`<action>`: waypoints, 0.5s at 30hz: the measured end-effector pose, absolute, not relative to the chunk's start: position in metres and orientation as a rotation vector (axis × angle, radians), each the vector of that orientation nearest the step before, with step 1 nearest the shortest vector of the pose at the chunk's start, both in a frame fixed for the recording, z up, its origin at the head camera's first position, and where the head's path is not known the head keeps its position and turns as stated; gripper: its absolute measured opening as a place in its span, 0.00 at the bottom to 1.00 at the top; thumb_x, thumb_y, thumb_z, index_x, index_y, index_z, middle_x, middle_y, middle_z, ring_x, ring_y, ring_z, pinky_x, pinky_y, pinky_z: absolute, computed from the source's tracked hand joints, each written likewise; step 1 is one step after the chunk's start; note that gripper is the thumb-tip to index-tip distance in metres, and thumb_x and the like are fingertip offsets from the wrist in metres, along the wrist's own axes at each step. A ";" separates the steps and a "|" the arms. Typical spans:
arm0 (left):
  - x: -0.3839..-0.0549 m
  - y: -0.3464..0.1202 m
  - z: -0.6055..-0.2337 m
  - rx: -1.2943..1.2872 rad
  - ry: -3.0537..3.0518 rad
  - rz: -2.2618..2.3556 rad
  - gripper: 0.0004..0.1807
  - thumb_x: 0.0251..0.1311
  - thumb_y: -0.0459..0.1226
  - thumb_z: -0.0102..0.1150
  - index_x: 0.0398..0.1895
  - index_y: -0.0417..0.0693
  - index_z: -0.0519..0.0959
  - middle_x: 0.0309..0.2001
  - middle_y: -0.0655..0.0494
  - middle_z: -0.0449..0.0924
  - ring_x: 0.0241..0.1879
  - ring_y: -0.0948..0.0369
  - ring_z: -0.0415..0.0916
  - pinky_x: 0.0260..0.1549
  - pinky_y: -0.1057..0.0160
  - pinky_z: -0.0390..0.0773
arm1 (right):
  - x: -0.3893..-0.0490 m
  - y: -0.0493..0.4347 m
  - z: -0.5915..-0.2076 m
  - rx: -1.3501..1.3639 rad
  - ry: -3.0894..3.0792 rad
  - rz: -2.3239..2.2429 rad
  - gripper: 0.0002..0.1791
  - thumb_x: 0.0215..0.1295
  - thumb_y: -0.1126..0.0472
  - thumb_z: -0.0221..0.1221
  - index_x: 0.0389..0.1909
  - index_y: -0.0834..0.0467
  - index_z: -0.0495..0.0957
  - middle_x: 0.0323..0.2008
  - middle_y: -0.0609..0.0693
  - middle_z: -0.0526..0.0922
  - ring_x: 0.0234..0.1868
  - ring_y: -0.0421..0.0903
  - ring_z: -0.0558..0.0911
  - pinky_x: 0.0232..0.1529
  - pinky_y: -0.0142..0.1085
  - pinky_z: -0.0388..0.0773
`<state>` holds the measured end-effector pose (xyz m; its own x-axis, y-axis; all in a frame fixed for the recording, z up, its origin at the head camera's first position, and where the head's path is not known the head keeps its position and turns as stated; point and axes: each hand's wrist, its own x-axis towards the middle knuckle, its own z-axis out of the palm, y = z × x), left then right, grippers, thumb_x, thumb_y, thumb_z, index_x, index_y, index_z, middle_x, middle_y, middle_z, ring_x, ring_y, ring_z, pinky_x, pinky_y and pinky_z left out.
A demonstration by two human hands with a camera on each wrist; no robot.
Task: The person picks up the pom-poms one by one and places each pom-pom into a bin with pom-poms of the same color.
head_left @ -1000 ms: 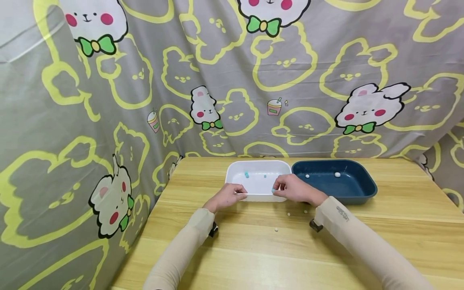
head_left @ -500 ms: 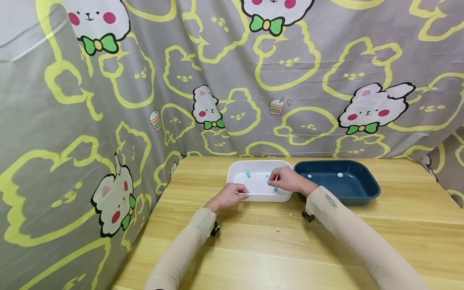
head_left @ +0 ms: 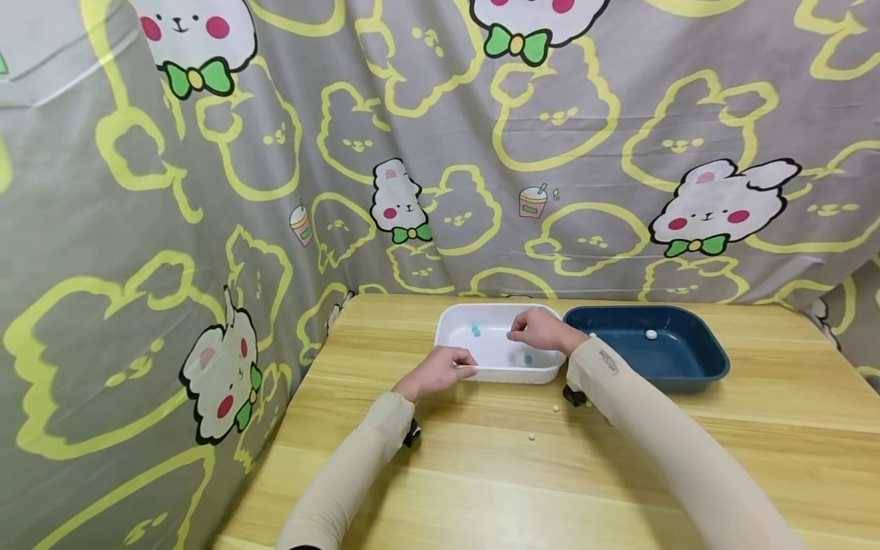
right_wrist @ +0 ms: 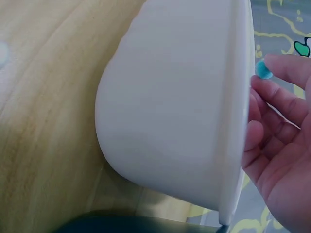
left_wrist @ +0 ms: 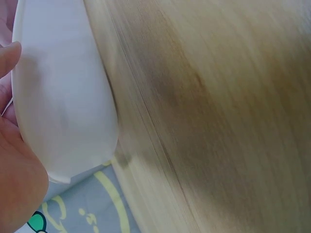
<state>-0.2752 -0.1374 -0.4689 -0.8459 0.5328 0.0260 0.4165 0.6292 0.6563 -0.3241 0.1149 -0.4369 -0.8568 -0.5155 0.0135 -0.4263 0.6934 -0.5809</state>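
Note:
My left hand [head_left: 440, 370] holds the near-left rim of a white plastic basin [head_left: 519, 375], with the thumb at the rim in the left wrist view. Over the right half of the basin, my right hand [head_left: 543, 330] pinches a small light-blue ball [right_wrist: 264, 69] between thumb and forefinger, plainly seen in the right wrist view. Two light-blue balls [head_left: 476, 330] lie together at the basin's left side. Another bluish ball [head_left: 528, 357] sits on the basin floor below the right hand.
A dark blue basin [head_left: 715, 367] stands right against the white one, with a white ball [head_left: 651, 334] inside. Small whitish balls [head_left: 532, 437] lie on the wooden table [head_left: 440, 473] in front. A patterned curtain [head_left: 577, 153] hangs behind and at the left.
My right hand has moved from the white basin's front right rim inward over it, uncovering a bluish ball on its floor. The left hand keeps its hold. The head view has shifted slightly.

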 end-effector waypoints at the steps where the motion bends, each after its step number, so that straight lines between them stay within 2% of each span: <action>1: -0.275 -0.137 -0.469 0.785 2.678 1.014 0.05 0.63 0.40 0.59 0.31 0.54 0.82 0.30 0.68 0.80 0.34 0.68 0.74 0.39 0.67 0.73 | -0.325 0.115 -0.437 -0.754 2.750 -0.888 0.09 0.65 0.57 0.59 0.30 0.57 0.83 0.26 0.48 0.81 0.26 0.42 0.74 0.32 0.38 0.72; 7: -0.272 -0.137 -0.468 0.770 2.662 1.042 0.04 0.62 0.39 0.60 0.31 0.53 0.83 0.30 0.67 0.80 0.33 0.68 0.73 0.38 0.66 0.73 | -0.330 0.112 -0.437 -0.704 2.738 -0.876 0.10 0.65 0.58 0.59 0.30 0.59 0.83 0.26 0.49 0.81 0.25 0.43 0.73 0.31 0.37 0.71; 15: -0.273 -0.138 -0.466 0.765 2.669 1.029 0.05 0.62 0.40 0.60 0.31 0.54 0.82 0.31 0.67 0.80 0.34 0.68 0.73 0.39 0.67 0.73 | -0.337 0.110 -0.435 -0.687 2.740 -0.832 0.12 0.67 0.56 0.56 0.38 0.60 0.84 0.32 0.51 0.83 0.29 0.43 0.75 0.33 0.37 0.72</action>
<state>-0.2732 -0.1376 -0.4658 -0.8513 0.5244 0.0169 0.3999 0.6278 0.6678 -0.3372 0.1095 -0.4353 -0.8731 -0.4849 -0.0510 -0.3747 0.7341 -0.5663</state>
